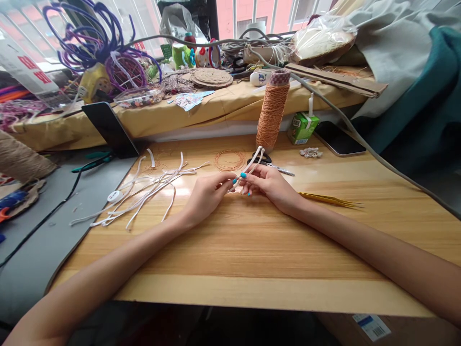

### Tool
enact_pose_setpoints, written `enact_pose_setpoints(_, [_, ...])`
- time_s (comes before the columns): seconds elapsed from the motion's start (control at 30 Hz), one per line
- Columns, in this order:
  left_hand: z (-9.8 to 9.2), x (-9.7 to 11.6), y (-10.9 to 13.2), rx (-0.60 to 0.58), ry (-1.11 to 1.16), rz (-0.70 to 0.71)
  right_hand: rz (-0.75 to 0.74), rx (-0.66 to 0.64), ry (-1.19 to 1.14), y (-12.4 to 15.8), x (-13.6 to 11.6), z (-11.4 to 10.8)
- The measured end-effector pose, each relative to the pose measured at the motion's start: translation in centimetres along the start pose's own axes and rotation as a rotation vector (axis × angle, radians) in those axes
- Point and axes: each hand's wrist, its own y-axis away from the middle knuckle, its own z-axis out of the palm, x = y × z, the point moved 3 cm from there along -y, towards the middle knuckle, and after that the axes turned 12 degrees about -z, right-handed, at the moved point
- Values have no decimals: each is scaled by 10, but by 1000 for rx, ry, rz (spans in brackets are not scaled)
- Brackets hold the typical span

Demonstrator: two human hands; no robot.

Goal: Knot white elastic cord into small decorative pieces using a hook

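My left hand (212,193) and my right hand (271,185) meet above the middle of the wooden table (223,250). Both pinch a white cord (256,158), which loops up past the right fingertips. More white cords (154,190) lie loosely to the left, beside a white round disc (115,196). Behind the hands rests a coil of thin orange cord (229,160). Black-handled scissors (284,170) lie just beyond my right hand, partly hidden by it. Gold tweezers (329,199) lie by the right forearm.
An orange thread spool (272,113) stands at the back, near a green carton (302,128), small white pieces (310,152) and a dark phone (339,138). A tablet (110,129) leans at the left. A grey cable (382,161) crosses the right side. Craft supplies crowd the shelf (223,108).
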Motion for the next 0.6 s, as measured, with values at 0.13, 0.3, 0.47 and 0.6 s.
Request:
enact_pose_setpoints(0.13, [-1,2,3,85,-91,68,14,32,-11,0,-1,1])
enact_pose_setpoints(0.3, [1,5,6,99,-187,181,46,38,0,0,-3,4])
enact_pose_setpoints(0.47, [2,2,7,119,-266,229,29,18,40,1,-5,4])
enact_pose_setpoints(0.6, [5,2,8,80,-314,212,11,-33,66,1,-4,3])
